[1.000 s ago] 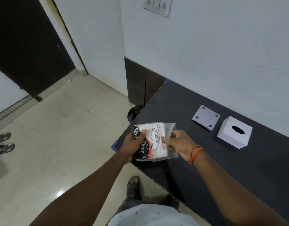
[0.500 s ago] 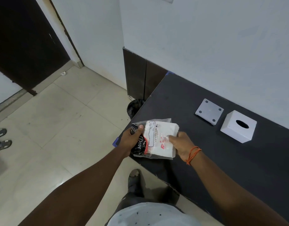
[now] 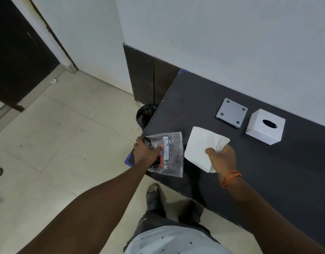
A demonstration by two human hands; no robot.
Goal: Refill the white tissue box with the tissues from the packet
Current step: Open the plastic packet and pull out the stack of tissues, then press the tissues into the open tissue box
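Observation:
My right hand grips a thick stack of white tissues by its near right corner, held just above the dark table. My left hand pinches the clear plastic packet, which hangs limp and flat at the table's left corner, apart from the stack. The white tissue box, a cube with an oval slot on top, stands upright at the back right. Its flat grey base plate with round pads lies beside it on the left.
A wall runs close behind the table. A dark waste bin stands on the tiled floor off the table's left edge. My foot is by the near edge. A dark door is at far left.
The tissue stack has come out of the packet: my right hand pulled it to the right, and my left hand holds the emptied packet, which has gone slack.

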